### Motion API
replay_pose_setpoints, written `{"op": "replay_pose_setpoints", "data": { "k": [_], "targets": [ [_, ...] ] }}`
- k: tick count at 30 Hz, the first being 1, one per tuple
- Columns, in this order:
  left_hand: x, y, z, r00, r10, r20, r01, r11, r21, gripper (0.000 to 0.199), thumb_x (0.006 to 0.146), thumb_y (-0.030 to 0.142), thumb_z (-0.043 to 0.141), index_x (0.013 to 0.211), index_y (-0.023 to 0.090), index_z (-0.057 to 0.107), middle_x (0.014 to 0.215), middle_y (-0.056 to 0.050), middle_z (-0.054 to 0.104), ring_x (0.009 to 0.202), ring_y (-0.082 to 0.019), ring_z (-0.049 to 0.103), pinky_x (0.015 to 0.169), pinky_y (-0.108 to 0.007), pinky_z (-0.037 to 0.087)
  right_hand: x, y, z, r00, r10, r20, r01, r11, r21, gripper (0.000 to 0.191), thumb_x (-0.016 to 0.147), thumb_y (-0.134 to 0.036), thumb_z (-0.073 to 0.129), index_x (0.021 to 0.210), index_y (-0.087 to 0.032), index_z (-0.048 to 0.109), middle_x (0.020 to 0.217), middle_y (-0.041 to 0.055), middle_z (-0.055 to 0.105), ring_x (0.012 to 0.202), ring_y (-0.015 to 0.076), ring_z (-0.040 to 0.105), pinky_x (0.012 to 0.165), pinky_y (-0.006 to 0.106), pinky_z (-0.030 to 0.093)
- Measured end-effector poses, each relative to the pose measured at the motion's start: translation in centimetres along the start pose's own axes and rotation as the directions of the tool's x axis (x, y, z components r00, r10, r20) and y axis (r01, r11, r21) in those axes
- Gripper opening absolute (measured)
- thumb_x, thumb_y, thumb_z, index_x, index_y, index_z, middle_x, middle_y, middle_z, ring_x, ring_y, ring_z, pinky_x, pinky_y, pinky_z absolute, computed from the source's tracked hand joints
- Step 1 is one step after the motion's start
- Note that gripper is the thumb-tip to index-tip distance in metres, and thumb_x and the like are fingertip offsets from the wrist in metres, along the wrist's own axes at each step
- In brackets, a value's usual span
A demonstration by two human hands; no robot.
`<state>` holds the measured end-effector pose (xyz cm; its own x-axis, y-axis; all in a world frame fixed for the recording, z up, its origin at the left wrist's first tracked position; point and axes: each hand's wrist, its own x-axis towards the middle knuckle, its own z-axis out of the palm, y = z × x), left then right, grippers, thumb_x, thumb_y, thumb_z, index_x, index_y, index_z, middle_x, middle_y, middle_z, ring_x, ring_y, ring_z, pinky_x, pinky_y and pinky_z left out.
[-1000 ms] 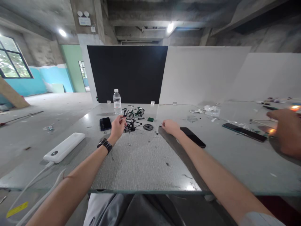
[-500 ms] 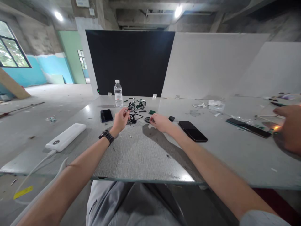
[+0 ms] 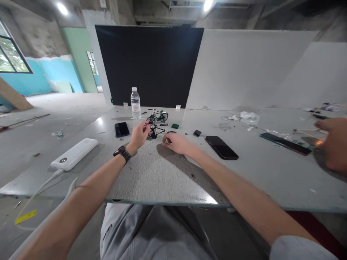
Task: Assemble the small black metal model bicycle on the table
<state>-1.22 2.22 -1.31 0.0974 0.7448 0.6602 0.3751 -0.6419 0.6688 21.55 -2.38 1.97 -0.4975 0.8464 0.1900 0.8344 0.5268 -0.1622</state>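
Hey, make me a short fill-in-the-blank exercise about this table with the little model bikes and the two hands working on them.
1. The left hand wears a black ____ on its wrist.
2. Beyond the green model bike stands a clear plastic water ____.
3. The white power bank lies to the ____ of the left arm.
4. The right hand rests on the ____, near a loose black wheel.

Missing words: watch; bottle; left; table

Grey table [image 3: 271,180] with phones [image 3: 221,147], bottle [image 3: 135,103]
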Motion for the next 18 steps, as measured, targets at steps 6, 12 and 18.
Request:
{"op": "replay_pose_setpoints", "data": {
  "k": [6,12,18],
  "targets": [
    [0.0,0.3,-0.1,0.999,-0.029,0.023,0.029,1.000,0.000,0.010,0.105,0.026,0.054,0.103,0.020,0.062,0.064,0.003,0.063,0.056,-0.012,0.057,0.054,-0.024,0.040,-0.5,0.6,-1.3,0.996,-0.038,-0.076,0.045,0.995,0.086,0.022,0.108,-0.031,0.058,0.107,-0.017,0.075,0.101,0.0112,0.074,0.089,0.0217,0.064,0.078,0.031,0.042],
    [0.0,0.2,0.0,0.998,-0.051,0.027,0.051,0.999,-0.005,0.011,0.105,0.028,0.055,0.104,0.019,0.061,0.063,0.004,0.062,0.056,-0.012,0.057,0.054,-0.023,0.040,-0.3,1.1,-0.7,0.994,-0.108,-0.008,0.108,0.993,0.041,0.025,0.107,-0.019,0.055,0.108,-0.017,0.080,0.109,0.0132,0.075,0.098,0.0237,0.066,0.084,0.032,0.046],
    [0.0,0.1,0.1,0.998,-0.051,0.037,0.051,0.999,0.010,0.013,0.105,0.031,0.055,0.105,0.020,0.062,0.064,0.004,0.063,0.057,-0.013,0.058,0.055,-0.023,0.041,-0.3,1.2,-0.6,0.993,-0.104,0.052,0.104,0.995,0.009,0.026,0.104,-0.018,0.062,0.121,-0.020,0.082,0.116,0.0141,0.076,0.104,0.0252,0.069,0.087,0.032,0.048]
  ]
}}
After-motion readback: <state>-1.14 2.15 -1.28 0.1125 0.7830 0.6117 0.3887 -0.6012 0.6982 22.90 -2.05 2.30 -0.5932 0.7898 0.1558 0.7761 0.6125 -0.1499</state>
